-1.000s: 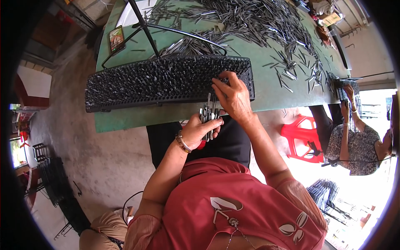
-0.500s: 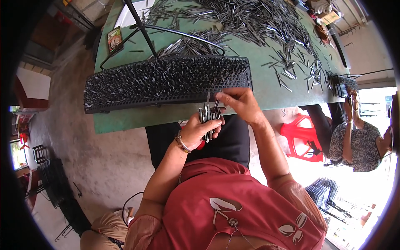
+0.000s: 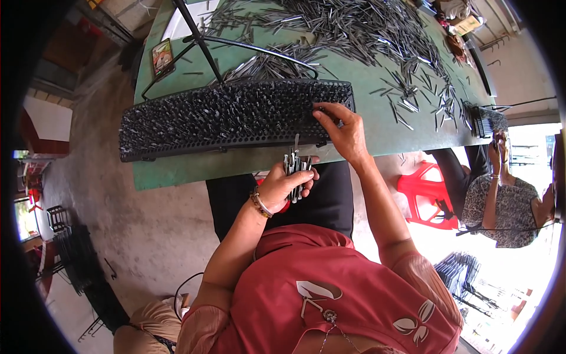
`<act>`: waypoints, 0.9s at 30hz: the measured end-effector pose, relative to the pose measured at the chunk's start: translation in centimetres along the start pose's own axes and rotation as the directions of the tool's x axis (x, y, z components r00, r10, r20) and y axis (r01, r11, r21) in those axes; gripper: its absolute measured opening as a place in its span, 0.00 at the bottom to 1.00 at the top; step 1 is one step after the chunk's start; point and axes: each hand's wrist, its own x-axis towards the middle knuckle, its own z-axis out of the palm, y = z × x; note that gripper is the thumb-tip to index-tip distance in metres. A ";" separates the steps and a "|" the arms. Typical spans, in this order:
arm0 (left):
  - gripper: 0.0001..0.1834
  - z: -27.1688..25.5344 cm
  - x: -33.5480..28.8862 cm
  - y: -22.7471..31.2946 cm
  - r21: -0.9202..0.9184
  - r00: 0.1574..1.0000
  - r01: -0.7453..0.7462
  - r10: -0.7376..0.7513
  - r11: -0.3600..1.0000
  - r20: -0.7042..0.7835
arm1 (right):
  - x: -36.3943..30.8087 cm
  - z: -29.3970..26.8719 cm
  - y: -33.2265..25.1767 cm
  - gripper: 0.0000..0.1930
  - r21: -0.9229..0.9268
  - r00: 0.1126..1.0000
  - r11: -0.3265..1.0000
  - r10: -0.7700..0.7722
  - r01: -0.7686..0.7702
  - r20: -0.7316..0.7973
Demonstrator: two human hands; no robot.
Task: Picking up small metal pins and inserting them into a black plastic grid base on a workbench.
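Black and perforated, the long tray (image 3: 236, 143) lies along the near side of the green table (image 3: 171, 172), crammed with standing strips (image 3: 194, 121). From where I stand, the left hand (image 3: 276, 185), at the tray's 5 o'clock, is wrapped around a bundle of metal strips (image 3: 296, 171), its fingers masking the middle. The right hand (image 3: 346, 133) bends over the tray's 3 o'clock end; I can't tell whether it pinches anything. Toward 1 o'clock, a heap of loose strips (image 3: 354, 29) is cut off above. At 3 o'clock, a co-worker (image 3: 501, 209) is partly lost at the rim.
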 end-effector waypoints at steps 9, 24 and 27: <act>0.19 0.2 0.0 0.0 -0.024 1.000 0.005 -0.005 1.000 0.001 | -0.2 -0.2 -0.7 0.10 -0.045 0.999 0.999 -0.017 0.019 0.046; 0.16 0.0 0.0 0.1 0.032 1.000 0.016 -0.017 0.999 0.005 | -0.3 -0.2 -0.5 0.09 -0.242 0.966 0.936 -0.234 0.254 0.109; 0.16 0.4 -0.2 0.5 0.047 1.000 0.015 -0.014 0.999 -0.006 | -0.5 0.1 -0.5 0.10 -0.247 0.972 0.940 -0.222 0.234 0.078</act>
